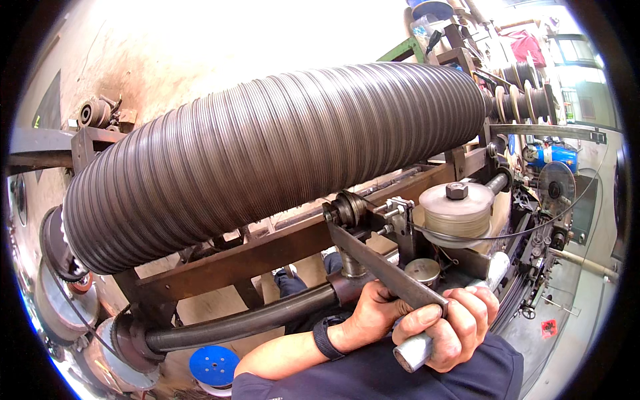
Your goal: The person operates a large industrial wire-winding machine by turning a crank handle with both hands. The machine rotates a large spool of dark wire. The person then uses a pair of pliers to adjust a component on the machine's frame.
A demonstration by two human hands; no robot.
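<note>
A long drum wound with dark wire or cable (280, 155) lies across the view. My right hand (445, 325) is closed around a round metal bar (414, 352), its thumb against the end of a flat steel bar (390, 270) that runs up to a small grooved roller (350, 209) close under the drum. My left hand (375, 312) is at the underside of the flat bar, a dark band on its wrist; its fingers are partly hidden. A white spool with a hex nut (457, 210) stands right of the roller, beside a bolted clamp (398, 212).
A rusty steel frame beam (240, 260) runs below the drum, and a dark round shaft (245, 317) crosses nearer me. Belt pulleys (135, 340) stand at lower left, by a blue disc (215, 366). Several cable reels (520, 102) and a lathe-like machine (542, 250) are at right.
</note>
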